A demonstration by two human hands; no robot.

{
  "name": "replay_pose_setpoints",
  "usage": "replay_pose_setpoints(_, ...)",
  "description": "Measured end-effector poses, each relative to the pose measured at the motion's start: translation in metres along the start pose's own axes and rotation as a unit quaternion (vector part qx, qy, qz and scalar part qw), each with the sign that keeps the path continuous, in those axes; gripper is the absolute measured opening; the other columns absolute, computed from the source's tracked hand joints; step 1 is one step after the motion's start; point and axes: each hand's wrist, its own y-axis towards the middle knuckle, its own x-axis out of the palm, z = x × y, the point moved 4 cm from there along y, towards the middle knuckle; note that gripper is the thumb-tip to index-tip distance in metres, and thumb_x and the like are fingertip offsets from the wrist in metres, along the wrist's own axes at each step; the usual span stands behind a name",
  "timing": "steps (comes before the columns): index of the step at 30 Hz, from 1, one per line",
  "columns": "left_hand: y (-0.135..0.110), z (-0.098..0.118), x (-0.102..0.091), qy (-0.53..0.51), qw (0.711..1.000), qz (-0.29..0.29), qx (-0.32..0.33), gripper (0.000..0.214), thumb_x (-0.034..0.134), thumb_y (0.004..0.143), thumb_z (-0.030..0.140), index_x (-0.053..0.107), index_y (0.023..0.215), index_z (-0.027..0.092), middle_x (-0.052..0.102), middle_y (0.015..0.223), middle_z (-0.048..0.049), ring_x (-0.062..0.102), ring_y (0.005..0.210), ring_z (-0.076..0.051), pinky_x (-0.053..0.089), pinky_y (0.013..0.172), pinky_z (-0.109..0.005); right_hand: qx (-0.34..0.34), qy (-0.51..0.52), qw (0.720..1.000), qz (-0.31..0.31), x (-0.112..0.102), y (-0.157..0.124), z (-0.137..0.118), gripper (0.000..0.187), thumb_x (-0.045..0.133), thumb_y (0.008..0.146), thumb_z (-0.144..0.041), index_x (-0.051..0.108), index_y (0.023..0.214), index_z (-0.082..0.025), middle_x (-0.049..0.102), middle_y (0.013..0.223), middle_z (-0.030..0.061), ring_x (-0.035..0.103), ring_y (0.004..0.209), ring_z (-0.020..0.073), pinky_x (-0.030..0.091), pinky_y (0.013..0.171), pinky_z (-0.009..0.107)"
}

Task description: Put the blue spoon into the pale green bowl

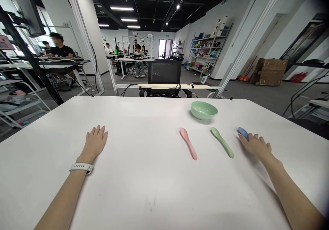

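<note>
A person's left hand [94,142] lies palm down on a white counter [144,189], its fingers [99,131] stretched flat and slightly spread, holding nothing; a white wristband [81,167] circles the wrist. Well apart to the right, a pink spoon [188,143] lies on the bare surface, its bowl end pointing away from the person. Beyond it, nearer the far edge, stands a pale green bowl [204,110]. Just right of the pink spoon lies a green spoon [222,142], set at much the same slant. Next comes a blue spoon [243,132], only its rounded end visible past the fingertips of the right hand [255,146], which rests on top of the handle; whether those fingers are closed around it or merely laid over it cannot be told. Behind the counter stands a black mesh chair [164,72], with other people [60,48] seated at desks at far left and stocked shelves [205,53] along the wall at right.
</note>
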Motion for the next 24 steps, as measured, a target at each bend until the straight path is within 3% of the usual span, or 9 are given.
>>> replay_pose_setpoints(8, 0.0024, -0.0042, 0.006, -0.007, 1.0, 0.014, 0.01, 0.072, 0.02, 0.111, 0.042, 0.052, 0.168, 0.01, 0.046, 0.178, -0.0213, 0.04, 0.167, -0.04, 0.032, 0.135, -0.063, 0.001, -0.012, 1.0, -0.002, 0.0009, 0.0019, 0.0012, 0.085, 0.015, 0.105, -0.056, 0.057, 0.157, -0.002, 0.049, 0.169, 0.0344, 0.038, 0.164, 0.0447, 0.029, 0.131, 0.064)
replay_pose_setpoints(24, 0.0009, -0.0022, 0.0039, -0.009, 1.0, 0.012, 0.01, 0.073, 0.02, 0.11, 0.042, 0.052, 0.167, 0.009, 0.046, 0.178, -0.0216, 0.04, 0.167, -0.04, 0.032, 0.135, -0.064, 0.002, -0.024, 1.0, -0.004, 0.0066, 0.0078, 0.0045, 0.085, 0.014, 0.106, -0.056, 0.057, 0.157, -0.002, 0.049, 0.168, 0.0352, 0.037, 0.165, 0.0433, 0.03, 0.132, 0.064)
